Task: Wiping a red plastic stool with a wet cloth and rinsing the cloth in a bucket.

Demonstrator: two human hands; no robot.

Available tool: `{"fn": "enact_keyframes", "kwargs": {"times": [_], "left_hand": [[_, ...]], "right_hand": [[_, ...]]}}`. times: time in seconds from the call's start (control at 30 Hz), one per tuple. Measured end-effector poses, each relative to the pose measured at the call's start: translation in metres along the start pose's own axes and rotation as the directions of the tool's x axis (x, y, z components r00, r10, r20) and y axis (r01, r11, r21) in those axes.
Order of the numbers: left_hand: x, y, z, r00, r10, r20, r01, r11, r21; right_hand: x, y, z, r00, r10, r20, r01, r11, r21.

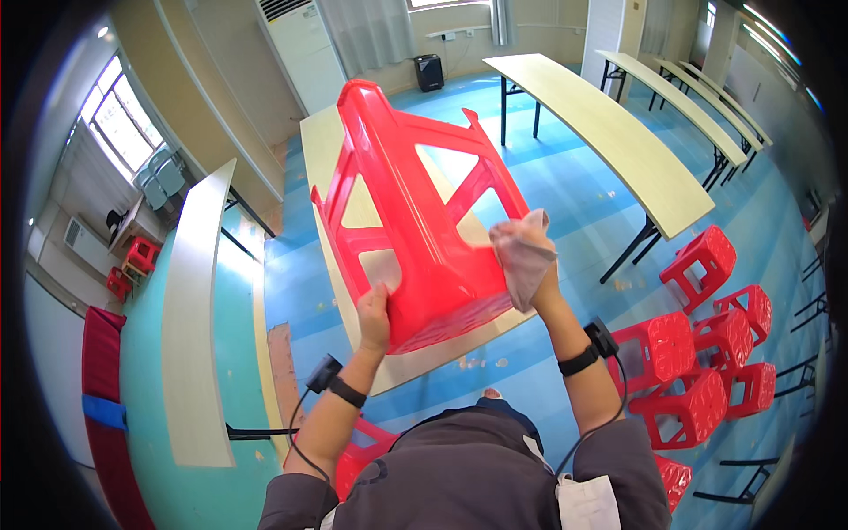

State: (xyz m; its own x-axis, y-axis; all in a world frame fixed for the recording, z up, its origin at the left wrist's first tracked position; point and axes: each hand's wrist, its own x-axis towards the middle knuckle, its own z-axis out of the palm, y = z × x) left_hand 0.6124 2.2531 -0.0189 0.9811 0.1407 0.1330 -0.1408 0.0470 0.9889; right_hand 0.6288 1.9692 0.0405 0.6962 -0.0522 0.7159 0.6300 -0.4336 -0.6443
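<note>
A red plastic stool (412, 232) is held up in front of me, tipped so its legs point away and its seat faces towards my body. My left hand (374, 319) grips its lower left edge near the seat, thumb on the outside. At the right side, my right hand (527, 242) holds a greyish-pink cloth (528, 268) against the stool near the seat's corner. Some of the right fingers are hidden by the cloth. Beneath the stool lies a long cream-topped table (391, 376), partly covered from sight.
Several red stools (686, 404) stand on the blue floor to my right. Another red stool (358, 457) is close by my left side. Long folding tables (596, 132) stand ahead and right, one more (192, 318) at left. A black speaker (429, 71) sits by the far wall.
</note>
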Motion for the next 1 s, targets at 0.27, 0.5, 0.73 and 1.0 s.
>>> {"fn": "enact_keyframes", "kwargs": {"times": [0.27,0.5,0.73,1.0], "left_hand": [[0.015,-0.038,-0.026,0.998,-0.031,-0.062,0.026,0.995,-0.092],[-0.007,-0.069,-0.106,0.984,0.138,-0.115,-0.109,0.968,0.228],[0.005,0.054,-0.094,0.917,0.213,-0.337,-0.083,0.928,0.362],[-0.02,0.047,-0.004,0.873,0.325,0.364,-0.469,0.352,0.81]], "right_hand": [[-0.021,0.034,0.007,0.98,0.085,-0.18,-0.085,0.996,0.007],[-0.032,-0.065,0.084,0.851,-0.253,0.461,0.256,0.965,0.056],[-0.036,-0.064,0.106,0.785,-0.337,0.519,0.343,0.935,0.089],[0.012,0.003,0.055,0.91,-0.276,0.311,0.27,0.961,0.062]]}}
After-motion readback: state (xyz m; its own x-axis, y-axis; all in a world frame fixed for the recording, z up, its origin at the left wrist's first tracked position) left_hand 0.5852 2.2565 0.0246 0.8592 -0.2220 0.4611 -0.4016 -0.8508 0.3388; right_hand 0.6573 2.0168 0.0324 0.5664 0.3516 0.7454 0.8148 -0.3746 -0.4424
